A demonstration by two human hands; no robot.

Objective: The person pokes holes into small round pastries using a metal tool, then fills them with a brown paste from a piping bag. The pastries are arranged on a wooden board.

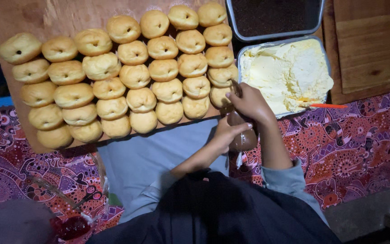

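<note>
Head view: left hand (pixel 225 134) and right hand (pixel 249 102) both clamp brown piping bag (pixel 242 135); over-squeeze risks filling spilling beside doughnuts (pixel 195 106).

I see matt golden ring doughnuts (pixel 134 76) on a rough brown wooden board (pixel 64 16), beside a smooth grey metal tray (pixel 241 52) of glossy cream.

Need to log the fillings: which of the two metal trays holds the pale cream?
The nearer tray, just right of the right hand. It is heaped with pale yellow cream; the far tray holds a dark filling.
</note>
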